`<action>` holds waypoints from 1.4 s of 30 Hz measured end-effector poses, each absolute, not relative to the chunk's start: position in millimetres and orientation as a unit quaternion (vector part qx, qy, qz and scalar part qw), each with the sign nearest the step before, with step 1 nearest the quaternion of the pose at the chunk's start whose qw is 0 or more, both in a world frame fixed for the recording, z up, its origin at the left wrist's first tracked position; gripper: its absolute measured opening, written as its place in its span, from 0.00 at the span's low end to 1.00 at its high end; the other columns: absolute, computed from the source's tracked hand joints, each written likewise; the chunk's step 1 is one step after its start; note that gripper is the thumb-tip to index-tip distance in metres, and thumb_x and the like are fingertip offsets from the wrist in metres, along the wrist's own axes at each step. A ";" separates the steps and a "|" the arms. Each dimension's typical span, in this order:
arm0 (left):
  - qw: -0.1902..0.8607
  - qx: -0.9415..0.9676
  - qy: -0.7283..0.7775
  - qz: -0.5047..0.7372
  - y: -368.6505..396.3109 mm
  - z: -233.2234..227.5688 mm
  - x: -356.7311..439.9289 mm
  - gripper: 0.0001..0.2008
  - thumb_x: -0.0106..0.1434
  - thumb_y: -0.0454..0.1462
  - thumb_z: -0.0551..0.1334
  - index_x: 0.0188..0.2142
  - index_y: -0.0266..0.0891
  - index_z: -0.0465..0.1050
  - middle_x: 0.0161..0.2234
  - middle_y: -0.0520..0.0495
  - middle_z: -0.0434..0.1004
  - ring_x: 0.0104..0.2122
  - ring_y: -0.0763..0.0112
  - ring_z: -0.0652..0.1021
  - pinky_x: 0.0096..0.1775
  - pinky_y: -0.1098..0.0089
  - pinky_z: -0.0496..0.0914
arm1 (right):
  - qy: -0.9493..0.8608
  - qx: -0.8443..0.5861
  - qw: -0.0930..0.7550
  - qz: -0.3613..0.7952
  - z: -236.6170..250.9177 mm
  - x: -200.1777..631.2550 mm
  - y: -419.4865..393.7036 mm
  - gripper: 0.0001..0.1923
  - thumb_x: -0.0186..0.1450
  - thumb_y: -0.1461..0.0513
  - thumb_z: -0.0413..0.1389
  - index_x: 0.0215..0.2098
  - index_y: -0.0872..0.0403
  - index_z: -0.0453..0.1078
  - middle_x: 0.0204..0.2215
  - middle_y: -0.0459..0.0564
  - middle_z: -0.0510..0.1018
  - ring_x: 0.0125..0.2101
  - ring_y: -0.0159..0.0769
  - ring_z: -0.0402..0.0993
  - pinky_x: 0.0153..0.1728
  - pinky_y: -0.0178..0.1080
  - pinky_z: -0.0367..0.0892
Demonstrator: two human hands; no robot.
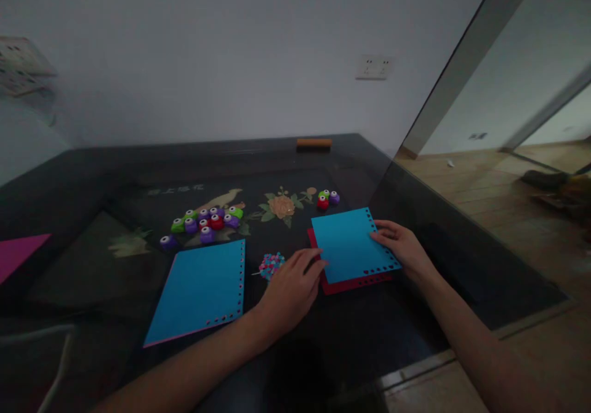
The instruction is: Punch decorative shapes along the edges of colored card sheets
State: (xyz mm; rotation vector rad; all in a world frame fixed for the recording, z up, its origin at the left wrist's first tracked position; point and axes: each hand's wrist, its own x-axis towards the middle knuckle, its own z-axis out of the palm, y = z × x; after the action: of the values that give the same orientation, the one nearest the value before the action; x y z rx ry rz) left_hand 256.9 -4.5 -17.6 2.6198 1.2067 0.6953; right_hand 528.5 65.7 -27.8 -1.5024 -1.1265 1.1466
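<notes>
Head view: blue punched sheet [346, 244] lying on a red sheet [355, 284], between the hands, long axis running away from the person. Left hand [290, 293] flat, fingers loosely spread on its near-left edge; right hand [404, 247] fingertips pressing its right edge.

We saw a dim, underexposed picture with a grey, cool tone. The light came from the right, where the wooden floor [489, 185] was the brightest part. The dark table [92, 173] reflected only a weak sheen, and the hands made almost no clear shadow on it. The blue sheets [198, 290] looked the most vivid. The left edge was blurred and smeared, and straight lines bent near the borders, so the wall socket [373, 67] was soft.
</notes>
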 end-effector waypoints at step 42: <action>-0.006 0.907 0.401 0.126 1.0 -41.9 254.5 0.20 0.62 0.26 0.54 0.53 0.36 0.67 0.57 0.38 0.66 0.55 0.59 0.69 0.55 0.58 0.66 | -0.525 -0.612 0.426 0.410 -24.4 524.0 60.1 0.24 0.51 0.55 0.63 0.44 0.55 0.70 0.26 0.46 0.75 0.24 0.32 0.70 0.25 0.35 0.65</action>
State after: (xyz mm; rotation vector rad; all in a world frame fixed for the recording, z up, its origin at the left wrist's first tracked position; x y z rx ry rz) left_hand 254.5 1.0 -41.9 2.8613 1.2655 0.3973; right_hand 524.0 60.1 -24.4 -1.5293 -1.3124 1.0252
